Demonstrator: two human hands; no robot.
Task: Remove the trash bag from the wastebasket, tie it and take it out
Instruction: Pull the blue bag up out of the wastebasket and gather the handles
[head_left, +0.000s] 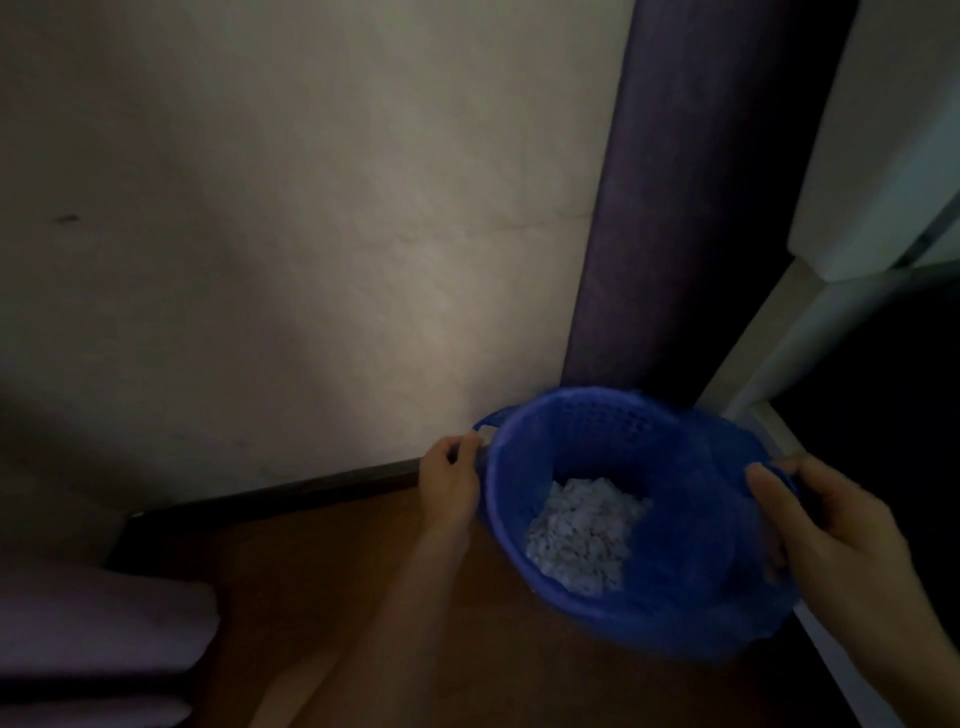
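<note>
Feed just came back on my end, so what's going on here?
A person grips a blue wastebasket by its side handles, the left hand on one, the right hand on the other. The blue trash bag is still in it, untied, with crumpled white waste at the bottom. The basket is near a wall, above a wooden floor.

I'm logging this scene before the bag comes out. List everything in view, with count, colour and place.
wastebasket: one, blue, near the foot of the wall
trash bag: one, blue, lining the wastebasket
crumpled paper: one heap, white, at the wastebasket's bottom
wall: one, pale, behind
baseboard: one, dark, foot of the wall
upright panel: one, purple, right of the wall
floor: brown, below
cloth: pale purple, lower left, blurred
left hand: one, grips the wastebasket's left handle
right hand: one, grips its right handle
</note>
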